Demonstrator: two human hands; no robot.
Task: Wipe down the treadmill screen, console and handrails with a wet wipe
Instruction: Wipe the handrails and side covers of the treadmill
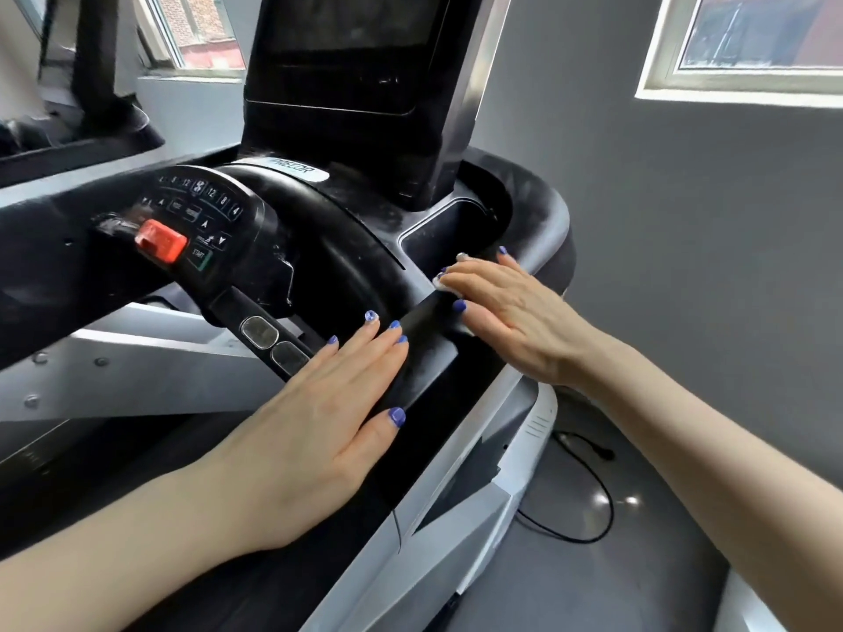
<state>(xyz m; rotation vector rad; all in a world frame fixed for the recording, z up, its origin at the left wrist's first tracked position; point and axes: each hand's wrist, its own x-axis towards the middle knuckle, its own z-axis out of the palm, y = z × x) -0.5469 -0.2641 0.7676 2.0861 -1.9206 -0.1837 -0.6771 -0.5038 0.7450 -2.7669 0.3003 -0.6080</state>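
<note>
Item 1: I'd keep my right hand (511, 312), fingers flat together, pressing the white wet wipe (444, 285) along the dusty black padded handrail (424, 353) at frame centre, left hand (319, 421) flat, bracing.

Right hand (511, 312) presses wet wipe (441, 282) on handrail (424, 353)

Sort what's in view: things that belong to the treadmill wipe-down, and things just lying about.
Job:
wet wipe under right hand
handrail, left hand flat on it
console
screen

Lying about:
cable on floor
windows
neighbouring machine
</note>
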